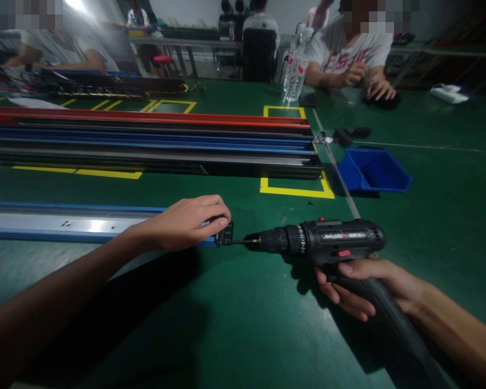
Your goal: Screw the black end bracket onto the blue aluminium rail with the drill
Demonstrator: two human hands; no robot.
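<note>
Green table (235, 324), workshop behind; left hand (186, 222) clamps bracket (224, 235) on rail (65, 224), right hand (360, 286) grips drill (328, 240).

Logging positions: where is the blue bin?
Head view, right of centre: the blue bin sits on the green table, beside the stacked rails' right end.

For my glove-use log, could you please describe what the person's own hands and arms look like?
Both are bare. The left hand and right hand wear no gloves, and no ring or watch shows. The left forearm and right forearm carry no sleeve within the picture.
</note>
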